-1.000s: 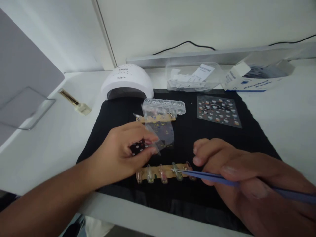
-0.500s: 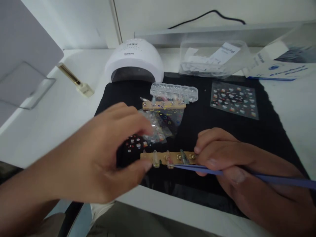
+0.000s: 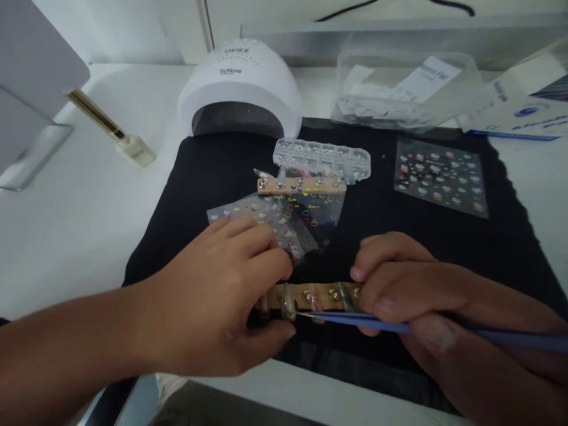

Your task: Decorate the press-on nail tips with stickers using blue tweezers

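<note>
My right hand [image 3: 426,290] is closed around blue tweezers [image 3: 368,322], whose points reach left to the front edge of a tan strip [image 3: 327,289]. The same hand's fingers grip the strip's right end. Clear and tinted false nails [image 3: 289,300] stand along the strip among gold-coloured studs. Around the strip's left end, my left hand [image 3: 213,290] has its thumb below and its index finger above, apart from each other. Its other fingers lie over a clear sticker sheet [image 3: 284,228]; whether they press on it I cannot tell.
Behind lie a second strip of nails [image 3: 306,187], a clear compartment case [image 3: 322,157] and another sticker sheet [image 3: 439,177] on a black cloth [image 3: 213,165]. A white nail lamp [image 3: 239,83], a plastic bin [image 3: 403,89] and a box [image 3: 532,106] stand at the back. At left is a brush-like bottle [image 3: 135,149].
My left hand has moved down and right, closer to the strip. The tweezers' points now lie nearer the second nail from the left. The view has shifted slightly.
</note>
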Demonstrator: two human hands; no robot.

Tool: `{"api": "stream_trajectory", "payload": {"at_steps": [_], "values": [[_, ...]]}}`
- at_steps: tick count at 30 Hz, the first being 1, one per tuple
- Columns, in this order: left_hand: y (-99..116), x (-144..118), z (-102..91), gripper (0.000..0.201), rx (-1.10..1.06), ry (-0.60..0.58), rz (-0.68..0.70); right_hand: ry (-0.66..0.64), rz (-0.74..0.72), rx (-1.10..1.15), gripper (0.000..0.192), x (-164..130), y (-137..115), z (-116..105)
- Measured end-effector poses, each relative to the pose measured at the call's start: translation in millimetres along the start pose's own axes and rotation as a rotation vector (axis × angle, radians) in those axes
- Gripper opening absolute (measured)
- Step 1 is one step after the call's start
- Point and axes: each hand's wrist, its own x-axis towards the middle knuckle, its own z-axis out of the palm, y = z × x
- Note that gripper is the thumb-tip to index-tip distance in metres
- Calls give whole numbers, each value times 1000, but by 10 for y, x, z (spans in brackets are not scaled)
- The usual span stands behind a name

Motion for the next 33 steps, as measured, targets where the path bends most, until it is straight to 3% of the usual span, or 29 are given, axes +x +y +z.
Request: {"api": "stream_trajectory", "payload": {"at_steps": [33], "values": [[23, -15, -10, 7, 18, -36, 19, -17, 63, 29, 17, 19, 37, 5]]}}
